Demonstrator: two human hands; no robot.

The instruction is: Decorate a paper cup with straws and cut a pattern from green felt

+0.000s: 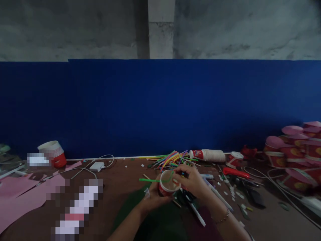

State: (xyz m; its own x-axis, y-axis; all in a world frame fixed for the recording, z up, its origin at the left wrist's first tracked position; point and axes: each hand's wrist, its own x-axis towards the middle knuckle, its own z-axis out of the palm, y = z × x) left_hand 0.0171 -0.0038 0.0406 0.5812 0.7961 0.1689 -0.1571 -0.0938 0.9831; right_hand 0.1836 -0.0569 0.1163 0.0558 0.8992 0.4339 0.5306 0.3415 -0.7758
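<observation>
My left hand (156, 197) is closed around a red paper cup (163, 191) with a white rim, its open top tilted toward me. Through the cup's wall or over its rim runs a green straw (149, 180); one part sticks out to the left and a bent part shows inside. At the right side of the rim is my right hand (189, 179), its fingers bent and partly in the cup's mouth. Something small and pale orange shows by these fingertips; whether they grip it, the straw or the rim is unclear.
Behind the cup lies a pile of coloured straws (173, 160), beside a stack of paper cups (209, 155) on its side. A red-handled tool (235, 172), pens (197, 212) and scraps are at right. Pink-topped red cups (296, 154) crowd the far right; pink sheets (32, 194) lie left.
</observation>
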